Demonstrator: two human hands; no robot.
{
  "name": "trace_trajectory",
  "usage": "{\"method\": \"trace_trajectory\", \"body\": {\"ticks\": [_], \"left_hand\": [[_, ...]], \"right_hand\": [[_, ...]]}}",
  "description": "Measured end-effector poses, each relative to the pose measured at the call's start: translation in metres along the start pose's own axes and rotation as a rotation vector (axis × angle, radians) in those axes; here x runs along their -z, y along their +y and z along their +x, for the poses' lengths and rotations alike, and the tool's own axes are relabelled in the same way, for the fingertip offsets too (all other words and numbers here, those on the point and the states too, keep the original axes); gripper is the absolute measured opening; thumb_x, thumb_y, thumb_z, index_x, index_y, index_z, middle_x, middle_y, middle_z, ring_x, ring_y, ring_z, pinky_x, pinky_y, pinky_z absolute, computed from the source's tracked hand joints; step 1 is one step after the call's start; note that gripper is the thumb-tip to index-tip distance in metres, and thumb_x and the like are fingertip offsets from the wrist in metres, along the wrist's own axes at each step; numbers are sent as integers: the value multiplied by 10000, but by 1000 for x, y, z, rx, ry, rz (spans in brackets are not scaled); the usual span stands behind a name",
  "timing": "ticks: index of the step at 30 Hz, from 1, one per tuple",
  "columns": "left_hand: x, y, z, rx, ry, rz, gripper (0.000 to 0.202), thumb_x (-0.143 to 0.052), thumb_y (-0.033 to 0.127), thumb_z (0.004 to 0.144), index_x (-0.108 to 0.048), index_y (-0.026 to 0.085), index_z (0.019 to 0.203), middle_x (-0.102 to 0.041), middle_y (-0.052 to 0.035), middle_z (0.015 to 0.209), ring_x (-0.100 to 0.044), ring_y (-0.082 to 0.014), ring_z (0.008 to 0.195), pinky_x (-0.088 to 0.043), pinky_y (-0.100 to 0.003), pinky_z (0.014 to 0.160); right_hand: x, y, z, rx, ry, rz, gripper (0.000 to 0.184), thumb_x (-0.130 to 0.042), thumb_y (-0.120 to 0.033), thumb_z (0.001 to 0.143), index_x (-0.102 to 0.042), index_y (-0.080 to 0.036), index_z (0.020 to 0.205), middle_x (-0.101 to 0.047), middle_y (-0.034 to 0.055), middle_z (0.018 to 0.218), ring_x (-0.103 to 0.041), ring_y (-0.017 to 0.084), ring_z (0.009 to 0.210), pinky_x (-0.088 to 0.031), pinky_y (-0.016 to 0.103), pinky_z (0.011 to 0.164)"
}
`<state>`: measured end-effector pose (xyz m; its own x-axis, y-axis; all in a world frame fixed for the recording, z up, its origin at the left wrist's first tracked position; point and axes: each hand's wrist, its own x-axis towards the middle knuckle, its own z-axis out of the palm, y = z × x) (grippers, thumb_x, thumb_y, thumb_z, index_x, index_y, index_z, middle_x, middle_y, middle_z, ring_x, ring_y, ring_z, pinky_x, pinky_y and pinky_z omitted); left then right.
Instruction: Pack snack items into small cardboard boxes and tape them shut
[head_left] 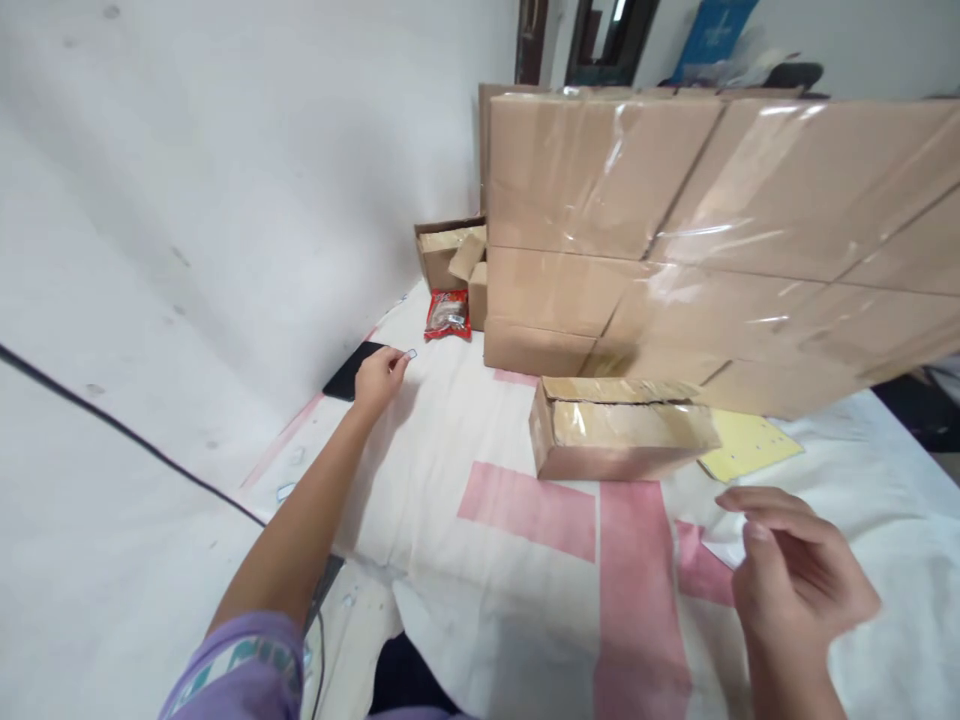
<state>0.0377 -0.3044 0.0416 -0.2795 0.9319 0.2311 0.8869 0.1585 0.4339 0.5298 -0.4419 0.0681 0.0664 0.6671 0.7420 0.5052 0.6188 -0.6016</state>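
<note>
My left hand (380,378) reaches out over the white-covered table, thumb and fingertips pinched on a small white label with a blue edge (412,354). Under and behind that hand, a flat black object (349,372) lies against the wall. At the lower right is my right hand (799,565), its fingers curled toward the thumb in a loose pinch. A pale patch shows by those fingertips; I cannot tell whether it is held. Between the hands, beyond them, a taped cardboard box (626,440) lies on the table.
Large stacked cartons under clear wrap (697,230) stand across the back. Beside them are a red packet (448,315) and small opened boxes (450,250). A yellow sheet (750,445) lies behind the right hand. Pink tape strips (637,590) mark the table cover. A white wall (225,200) bounds the left.
</note>
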Motion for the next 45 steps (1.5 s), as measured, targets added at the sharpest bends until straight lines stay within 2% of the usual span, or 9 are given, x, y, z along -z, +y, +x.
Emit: {"method": "trace_trajectory", "body": {"ticks": [6, 9, 13, 16, 22, 26, 34, 38, 45], "left_hand": [[24, 114, -105, -553, 293, -482, 196, -555, 216, 999, -611, 188, 813, -612, -11, 751, -564, -138, 702, -434, -271, 672], [20, 170, -157, -923, 125, -435, 137, -551, 138, 980, -650, 177, 1067, -668, -41, 852, -594, -156, 748, -455, -285, 675], [4, 211, -181, -1098, 27, -331, 133, -565, 166, 982, -634, 172, 1095, -683, -58, 875, -582, -178, 733, -444, -314, 654], [-6, 225, -177, -1109, 36, -338, 186, -569, 212, 989, -628, 167, 1159, -695, -72, 901, -600, -194, 752, -459, -323, 673], [-27, 233, -143, -908, 134, -7, 597, -623, 510, 969, -537, 144, 1433, -698, -197, 1280, -658, -354, 1151, -471, -464, 944], [-38, 209, -93, -1024, -43, 167, 769, -582, 588, 983, -358, 211, 1615, -554, -158, 1547, -489, -372, 1454, -330, -529, 1175], [-30, 140, -23, -1333, -284, 25, 977, -500, 795, 886, -234, 278, 1672, -549, -154, 1553, -441, -350, 1502, -304, -535, 1248], [-31, 134, -19, -1314, -290, -12, 1013, -449, 853, 848, -219, 312, 1673, -526, -149, 1574, -434, -368, 1504, -316, -559, 1237], [-32, 141, -26, -1335, -280, -9, 1048, -455, 870, 820, -228, 302, 1672, -546, -150, 1557, -430, -363, 1507, -297, -560, 1248]], "right_hand": [[-10, -27, 4, 89, -268, 115, 278, -689, -145, 936, -686, -256, 1190, -734, 64, 1004, -705, 235, 900, -577, 395, 783], [-22, -39, 4, 75, -420, 83, 411, -725, -258, 962, -619, -252, 1359, -736, 82, 1143, -711, 229, 1007, -589, 375, 858], [-28, -40, 9, 138, -402, 44, 101, -606, -203, 1023, -681, -220, 1088, -742, 49, 951, -684, 195, 851, -545, 348, 763], [-22, -28, 13, 203, -339, 25, 142, -556, -121, 1017, -659, -208, 974, -722, 38, 859, -639, 178, 769, -505, 346, 719], [-4, 18, 14, 41, -89, 102, 128, -593, -117, 1002, -651, -232, 1005, -705, 28, 874, -650, 168, 772, -515, 317, 688], [6, 41, 10, -13, 30, 6, 138, -584, -113, 1007, -634, -238, 984, -657, 10, 810, -610, 162, 721, -484, 306, 663], [14, 58, 5, -209, -326, 62, 157, -517, -217, 1075, -645, -220, 984, -672, 18, 891, -638, 152, 790, -469, 281, 704], [3, 64, 0, -146, -536, 88, 188, -491, -277, 1089, -652, -217, 1013, -647, 51, 1045, -644, 171, 884, -487, 304, 778], [-7, 71, -4, -241, -541, 114, 175, -509, -279, 1075, -657, -217, 1003, -585, 71, 1131, -630, 182, 926, -507, 334, 844]]}}
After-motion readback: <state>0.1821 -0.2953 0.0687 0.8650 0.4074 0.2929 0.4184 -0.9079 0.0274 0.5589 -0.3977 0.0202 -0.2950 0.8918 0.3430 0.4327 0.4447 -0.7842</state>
